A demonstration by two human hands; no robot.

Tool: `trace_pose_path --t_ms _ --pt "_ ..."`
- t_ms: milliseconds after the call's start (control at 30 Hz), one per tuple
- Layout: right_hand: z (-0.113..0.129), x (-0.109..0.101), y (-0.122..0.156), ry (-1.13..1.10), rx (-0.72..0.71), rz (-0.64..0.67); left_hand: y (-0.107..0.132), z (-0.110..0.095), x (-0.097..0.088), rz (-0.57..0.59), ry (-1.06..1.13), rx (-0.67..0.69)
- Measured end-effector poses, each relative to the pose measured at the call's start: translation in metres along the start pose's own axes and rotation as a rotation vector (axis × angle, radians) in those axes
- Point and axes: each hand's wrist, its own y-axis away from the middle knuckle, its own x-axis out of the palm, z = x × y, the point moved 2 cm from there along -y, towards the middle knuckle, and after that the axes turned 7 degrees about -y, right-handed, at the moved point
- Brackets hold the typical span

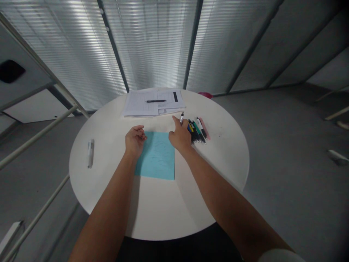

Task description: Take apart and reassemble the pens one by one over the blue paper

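Observation:
My left hand (135, 141) hovers at the left edge of a blue sheet of paper (157, 156), fingers loosely bent and a little apart, nothing visible in them. Faint writing or lines show on the sheet. At the sheet's upper right corner, my right hand (180, 136) has its thumb and index finger spread. A pen (181, 117) with a dark tip sticks out past its knuckles; whether the fingers touch it is hidden. Beside that hand lies a row of several pens, among them a green and black one (196, 128) and a white and black one (201, 127).
A stack of printed papers (139, 105) with a black pen (156, 101) on top lies at the far side of the round white table (166, 211). A white marker (90, 153) lies at the left. A pink strip (205, 128) borders the pen row.

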Motion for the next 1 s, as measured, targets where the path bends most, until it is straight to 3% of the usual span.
trace_pose_path --t_ms 400,667,767,867,1000 --pt "-0.011 0.001 -0.002 0.164 -0.093 -0.067 0.001 0.0 0.0 0.01 0.003 0.001" --pt "-0.014 -0.002 -0.001 0.277 -0.014 -0.092 0.001 -0.001 0.001 0.014 -0.003 0.006" --pt "-0.009 -0.002 -0.002 0.24 -0.051 -0.086 0.001 -0.001 0.001 0.017 -0.004 0.01" --pt "-0.001 0.003 0.0 0.079 -0.217 0.018 0.001 -0.001 0.001 0.022 -0.009 0.013" --pt "0.006 0.017 0.006 -0.111 -0.369 0.342 0.002 -0.001 0.002 0.018 -0.024 0.016"
